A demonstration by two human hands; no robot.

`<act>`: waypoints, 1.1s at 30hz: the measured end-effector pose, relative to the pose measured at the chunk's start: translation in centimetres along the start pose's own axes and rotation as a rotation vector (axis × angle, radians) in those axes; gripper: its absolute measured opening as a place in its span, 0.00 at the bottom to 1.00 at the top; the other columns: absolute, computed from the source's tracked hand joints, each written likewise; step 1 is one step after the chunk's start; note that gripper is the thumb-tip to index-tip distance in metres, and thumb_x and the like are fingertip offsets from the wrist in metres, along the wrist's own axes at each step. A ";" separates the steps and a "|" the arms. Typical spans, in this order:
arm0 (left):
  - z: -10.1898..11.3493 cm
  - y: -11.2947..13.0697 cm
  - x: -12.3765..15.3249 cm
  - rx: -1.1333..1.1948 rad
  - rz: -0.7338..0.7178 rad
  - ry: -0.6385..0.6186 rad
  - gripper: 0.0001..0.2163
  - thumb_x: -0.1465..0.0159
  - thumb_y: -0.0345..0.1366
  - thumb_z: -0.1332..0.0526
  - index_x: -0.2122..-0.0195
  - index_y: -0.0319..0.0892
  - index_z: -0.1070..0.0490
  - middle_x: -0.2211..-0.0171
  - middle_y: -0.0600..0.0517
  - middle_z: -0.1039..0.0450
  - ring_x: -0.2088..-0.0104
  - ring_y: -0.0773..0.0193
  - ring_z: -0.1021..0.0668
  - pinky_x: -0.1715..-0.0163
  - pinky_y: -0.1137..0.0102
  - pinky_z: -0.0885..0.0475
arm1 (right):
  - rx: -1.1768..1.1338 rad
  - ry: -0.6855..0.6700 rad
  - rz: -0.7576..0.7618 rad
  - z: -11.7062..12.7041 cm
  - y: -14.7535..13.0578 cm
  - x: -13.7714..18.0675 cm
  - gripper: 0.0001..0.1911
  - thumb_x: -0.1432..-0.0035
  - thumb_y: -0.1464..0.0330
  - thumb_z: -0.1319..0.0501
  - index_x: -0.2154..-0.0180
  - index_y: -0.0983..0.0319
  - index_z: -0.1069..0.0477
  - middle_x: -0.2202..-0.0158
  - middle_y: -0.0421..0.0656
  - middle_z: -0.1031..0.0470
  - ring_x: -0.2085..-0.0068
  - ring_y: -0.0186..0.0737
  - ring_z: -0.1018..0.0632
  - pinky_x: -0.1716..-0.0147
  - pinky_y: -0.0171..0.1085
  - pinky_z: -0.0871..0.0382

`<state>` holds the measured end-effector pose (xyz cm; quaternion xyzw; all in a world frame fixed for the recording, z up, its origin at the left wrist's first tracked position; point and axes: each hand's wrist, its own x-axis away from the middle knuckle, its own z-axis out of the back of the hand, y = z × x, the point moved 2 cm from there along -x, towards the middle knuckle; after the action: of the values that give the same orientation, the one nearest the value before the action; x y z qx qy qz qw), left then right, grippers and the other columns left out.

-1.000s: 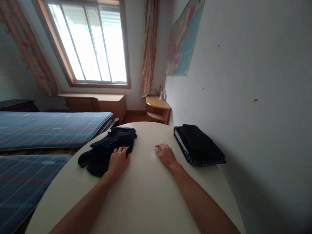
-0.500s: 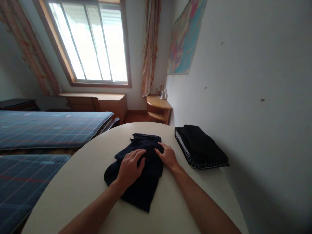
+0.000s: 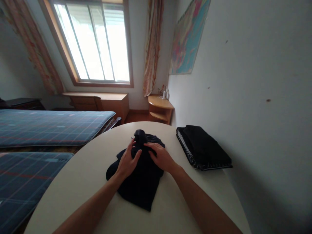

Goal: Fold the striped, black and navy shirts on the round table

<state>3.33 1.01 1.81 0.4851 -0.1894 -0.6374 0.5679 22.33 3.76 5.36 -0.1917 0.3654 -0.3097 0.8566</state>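
A dark navy garment (image 3: 138,182) lies partly folded on the round white table (image 3: 80,182). At its far end a band of cloth, perhaps a collar (image 3: 139,133), stands up in a curved loop. My left hand (image 3: 128,161) has its fingers on the left side of this raised part, thumb towards the middle. From the right, my right hand (image 3: 161,156) holds the cloth just below the loop, fingertips pointing left. Dark fabric hides exactly how the fingertips grip.
A folded stack of black clothes (image 3: 204,146) with a striped edge lies on the table's right, by the white wall (image 3: 255,136). Plaid mattresses (image 3: 56,126) stand on the left. Beyond the table are a corner shelf (image 3: 161,102) and a wooden desk (image 3: 112,97) under the window.
Both hands have drawn together at the garment's far end, my right hand shifting left. A loop of cloth there now stands up where it lay flatter. The view has turned slightly left.
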 end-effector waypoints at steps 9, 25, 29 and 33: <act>0.6 -0.9 -0.7 0.115 0.148 0.128 0.25 0.39 0.40 0.39 0.42 0.39 0.38 0.55 0.44 0.23 0.58 0.56 0.20 0.53 0.61 0.26 | -0.084 -0.290 -0.102 0.5 -2.3 -0.1 0.11 0.37 0.66 0.42 0.53 0.57 0.28 0.55 0.42 0.21 0.53 0.42 0.21 0.52 0.39 0.29; 1.6 -0.8 -1.8 0.172 0.050 -0.082 0.17 0.41 0.35 0.44 0.52 0.40 0.27 0.56 0.48 0.23 0.54 0.55 0.23 0.48 0.60 0.33 | 0.030 -0.398 -0.433 2.8 3.0 0.8 0.27 0.38 0.59 0.39 0.41 0.65 0.33 0.52 0.51 0.22 0.53 0.46 0.21 0.52 0.41 0.29; 3.3 0.7 -2.5 0.224 0.058 -0.155 0.16 0.43 0.35 0.44 0.56 0.40 0.25 0.62 0.50 0.22 0.59 0.55 0.23 0.53 0.63 0.31 | 0.019 -0.659 -0.575 4.8 1.3 0.9 0.19 0.36 0.58 0.42 0.52 0.64 0.25 0.63 0.47 0.19 0.66 0.44 0.20 0.66 0.38 0.28; 5.2 2.7 -3.0 0.297 0.030 -0.306 0.12 0.44 0.35 0.41 0.60 0.41 0.24 0.63 0.51 0.23 0.59 0.57 0.24 0.54 0.65 0.31 | 0.149 -0.399 -0.439 5.9 2.0 0.5 0.20 0.42 0.62 0.36 0.50 0.63 0.26 0.56 0.49 0.21 0.56 0.47 0.21 0.55 0.40 0.28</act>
<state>0.07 1.34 7.52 0.4583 -0.3721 -0.6603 0.4642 27.79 5.48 7.94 -0.2599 0.1160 -0.4697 0.8357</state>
